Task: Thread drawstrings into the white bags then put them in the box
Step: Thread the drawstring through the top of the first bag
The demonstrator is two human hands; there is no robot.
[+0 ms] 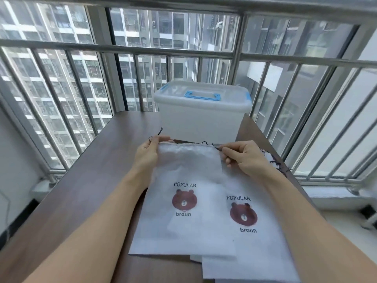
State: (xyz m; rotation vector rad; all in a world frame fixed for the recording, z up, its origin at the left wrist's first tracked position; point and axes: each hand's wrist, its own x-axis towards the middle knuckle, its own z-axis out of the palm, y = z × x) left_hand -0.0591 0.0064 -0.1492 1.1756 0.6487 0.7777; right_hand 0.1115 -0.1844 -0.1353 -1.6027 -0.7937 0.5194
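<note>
A white bag (187, 201) printed with a brown bear lies on the brown table (85, 190), on top of another white bag (251, 237) of the same kind. My left hand (146, 154) pinches the top left corner of the upper bag, where a dark drawstring (160, 131) sticks out. My right hand (242, 158) pinches the top right corner at the other dark cord end. The bag's top hem is gathered between my hands. A translucent plastic box (202, 117) with a blue handle stands shut behind the bags.
Loose dark drawstrings (278, 165) lie at the table's right edge beside my right wrist. A metal railing (234, 56) and windows surround the far and side edges of the table. A white ledge (336, 201) runs lower right.
</note>
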